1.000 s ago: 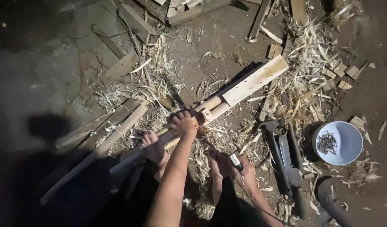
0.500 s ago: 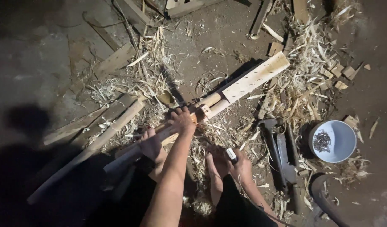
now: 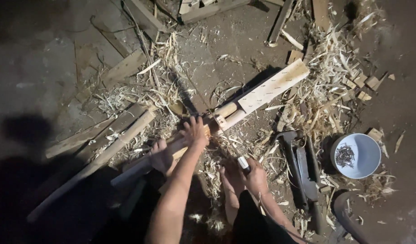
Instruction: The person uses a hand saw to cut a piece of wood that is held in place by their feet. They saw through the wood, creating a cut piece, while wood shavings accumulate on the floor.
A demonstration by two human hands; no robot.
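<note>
Floor (image 3: pixel 244 49): we sit on bare earth strewn with pale shavings (image 3: pixel 325 86) and offcuts, so plenty of carving looks done.
Workpiece (image 3: pixel 257 95): the long wooden piece lies slantwise before us, flat squared blade at the far end, rounded handle near us; the blade's edges look rough, so shaping seems unfinished.
Left hand (image 3: pixel 194 133): our grip presses down closed on the handle, pinning it.
Right hand (image 3: pixel 253 176): our grip is closed round a small dark-handled tool (image 3: pixel 243 163), near our foot, off the wood.
Bowl (image 3: pixel 356 156): white, holding small nails, untouched at our right.
</note>
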